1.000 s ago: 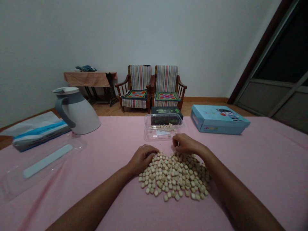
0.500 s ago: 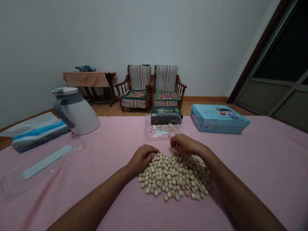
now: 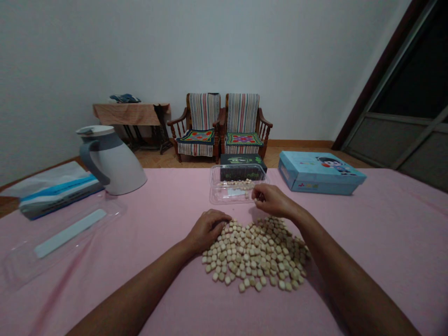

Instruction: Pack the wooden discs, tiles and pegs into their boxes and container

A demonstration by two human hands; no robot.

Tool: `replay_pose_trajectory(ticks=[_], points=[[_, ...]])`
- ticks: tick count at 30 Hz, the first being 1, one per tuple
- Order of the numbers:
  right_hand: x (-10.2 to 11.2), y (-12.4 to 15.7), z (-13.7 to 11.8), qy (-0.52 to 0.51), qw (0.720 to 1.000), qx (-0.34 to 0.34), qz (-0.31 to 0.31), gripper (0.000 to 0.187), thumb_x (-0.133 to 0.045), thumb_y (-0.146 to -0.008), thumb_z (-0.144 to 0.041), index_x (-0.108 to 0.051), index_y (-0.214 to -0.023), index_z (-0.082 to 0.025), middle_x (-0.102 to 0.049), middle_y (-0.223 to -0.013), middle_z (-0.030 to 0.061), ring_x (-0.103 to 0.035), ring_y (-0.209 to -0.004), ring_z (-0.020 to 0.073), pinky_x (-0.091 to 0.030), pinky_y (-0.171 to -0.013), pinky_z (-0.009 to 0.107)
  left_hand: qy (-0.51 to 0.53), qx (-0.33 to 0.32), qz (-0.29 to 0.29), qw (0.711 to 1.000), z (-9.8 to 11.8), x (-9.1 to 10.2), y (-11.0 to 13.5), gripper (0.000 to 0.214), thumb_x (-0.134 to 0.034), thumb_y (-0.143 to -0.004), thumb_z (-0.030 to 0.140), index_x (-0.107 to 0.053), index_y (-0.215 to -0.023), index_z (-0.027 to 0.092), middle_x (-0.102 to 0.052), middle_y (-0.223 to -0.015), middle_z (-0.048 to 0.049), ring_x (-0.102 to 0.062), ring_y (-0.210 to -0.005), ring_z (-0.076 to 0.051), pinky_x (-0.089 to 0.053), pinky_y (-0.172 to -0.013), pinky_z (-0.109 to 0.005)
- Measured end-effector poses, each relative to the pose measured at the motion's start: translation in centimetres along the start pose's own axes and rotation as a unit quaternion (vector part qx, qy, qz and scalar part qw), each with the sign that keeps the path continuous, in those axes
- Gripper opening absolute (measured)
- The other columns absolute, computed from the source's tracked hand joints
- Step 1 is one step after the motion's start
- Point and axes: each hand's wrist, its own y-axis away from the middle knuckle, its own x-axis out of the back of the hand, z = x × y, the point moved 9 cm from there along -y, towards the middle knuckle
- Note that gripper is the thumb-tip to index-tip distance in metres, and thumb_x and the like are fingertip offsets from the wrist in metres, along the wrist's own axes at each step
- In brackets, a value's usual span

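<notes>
Dim, flat light — soft shadows on tablecloth (image 3: 196,303) — edges stretched.

White jug (image 3: 122,168), light-blue box (image 3: 315,171)

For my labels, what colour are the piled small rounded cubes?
Pale beige cubes, clearest in the head view.

In dim light, a pale wall (image 3: 297,60) rises behind two wooden armchairs (image 3: 265,122) with striped covers (image 3: 242,112) and a cloth-draped side table (image 3: 126,115); the floor (image 3: 275,156) is brown.
</notes>
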Motion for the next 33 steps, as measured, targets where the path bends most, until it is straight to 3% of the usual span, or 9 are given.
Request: replay_pose_trajectory(ticks=[3, 5, 10, 14, 18, 22, 25, 30, 33], points=[[4.0, 0.2, 0.7, -0.058, 0.982, -0.036, 0.176, 0.023, -0.051, -0.072, -0.012, -0.059, -0.093, -0.015, -0.064, -0.091, 0.0063, -0.057, -0.072, 0.0124, -0.042, -0.066, 0.022, 0.004, 0.000, 0.000, 1.000, 0.0, 0.0, 0.0, 0.026, -0.050, -0.082, 0.018, -0.067, -0.102, 0.021, -0.069, -0.100, -0.0055, -0.059, -0.096, -0.019, -0.043, -0.089, -0.036], [4.9, 0.4, 1.1, -0.073, 0.975, -0.046, 0.204, 0.020, -0.050, -0.074, -0.014, -0.060, -0.092, -0.015, -0.064, -0.091, 0.0064, -0.058, -0.071, 0.0126, -0.043, -0.067, 0.023, 0.009, 0.003, 0.001, 1.000, -0.1, 0.1, 0.0, 0.026, -0.050, -0.082, 0.018, -0.067, -0.101, 0.021, -0.069, -0.100, -0.0058, -0.059, -0.097, -0.019, -0.044, -0.089, -0.036], [1.3, 0.1, 1.9, 0.003, 1.000, -0.030, 0.002, 0.016, -0.052, -0.070, -0.010, -0.065, -0.075, -0.017, -0.068, -0.074, 0.0034, -0.059, -0.068, 0.0137, -0.039, -0.062, 0.022, 0.041, 0.046, 0.014, 0.998, -1.0, 0.3, -0.1, 0.025, -0.049, -0.083, 0.022, -0.068, -0.100, 0.019, -0.069, -0.099, -0.0070, -0.061, -0.096, -0.019, -0.046, -0.089, -0.035], [-3.1, 1.0, 2.1, 0.059, 0.987, -0.023, -0.144, 0.014, -0.059, -0.065, -0.013, -0.067, -0.075, -0.016, -0.068, -0.075, 0.0045, -0.058, -0.067, 0.0144, -0.037, -0.057, 0.022, 0.126, 0.111, 0.042, 0.985, -2.0, 0.8, 0.0, 0.024, -0.049, -0.083, 0.024, -0.068, -0.094, 0.015, -0.071, -0.093, -0.0074, -0.064, -0.089, -0.019, -0.050, -0.082, -0.033], [-5.4, 1.3, 1.2, 0.058, 0.982, -0.005, -0.181, 0.016, -0.057, -0.065, -0.012, -0.066, -0.077, -0.016, -0.068, -0.079, 0.0056, -0.058, -0.071, 0.0149, -0.037, -0.058, 0.021, 0.180, 0.145, 0.073, 0.970, -2.6, 1.2, 0.0, 0.022, -0.050, -0.081, 0.024, -0.067, -0.089, 0.013, -0.071, -0.089, -0.0076, -0.065, -0.086, -0.019, -0.050, -0.078, -0.032], [-4.9, 1.2, 1.1, 0.056, 0.983, -0.003, -0.178, 0.017, -0.054, -0.063, -0.008, -0.065, -0.075, -0.015, -0.068, -0.078, 0.0062, -0.058, -0.070, 0.0148, -0.037, -0.058, 0.021, 0.167, 0.134, 0.063, 0.975, -2.5, 1.1, -0.1, 0.022, -0.051, -0.080, 0.025, -0.069, -0.087, 0.014, -0.071, -0.085, -0.0066, -0.064, -0.082, -0.018, -0.049, -0.078, -0.031], [-2.7, 0.6, 0.8, 0.023, 0.992, 0.014, -0.124, 0.016, -0.054, -0.063, -0.008, -0.063, -0.074, -0.015, -0.066, -0.072, 0.0037, -0.056, -0.064, 0.0128, -0.037, -0.055, 0.020, 0.156, 0.136, 0.056, 0.977, -2.4, 1.1, -0.1, 0.023, -0.051, -0.080, 0.025, -0.069, -0.088, 0.013, -0.070, -0.084, -0.0062, -0.062, -0.077, -0.016, -0.049, -0.073, -0.028], [4.2, 0.2, 1.9, -0.069, 0.981, -0.048, 0.173, 0.019, -0.053, -0.072, -0.014, -0.061, -0.089, -0.016, -0.066, -0.083, 0.0038, -0.059, -0.069, 0.0125, -0.042, -0.063, 0.022, 0.151, 0.145, 0.046, 0.977, -2.2, 0.9, -0.1, 0.024, -0.051, -0.079, 0.026, -0.069, -0.088, 0.012, -0.069, -0.082, -0.0057, -0.057, -0.064, -0.013, -0.046, -0.064, -0.024], [4.6, 0.2, 2.6, -0.050, 0.980, -0.067, 0.180, 0.018, -0.052, -0.073, -0.014, -0.062, -0.088, -0.016, -0.068, -0.084, 0.0046, -0.060, -0.071, 0.0136, -0.042, -0.064, 0.023, 0.150, 0.149, 0.044, 0.976, -2.2, 0.9, -0.1, 0.024, -0.051, -0.079, 0.027, -0.069, -0.087, 0.012, -0.069, -0.081, -0.0056, -0.057, -0.064, -0.013, -0.046, -0.063, -0.024]])
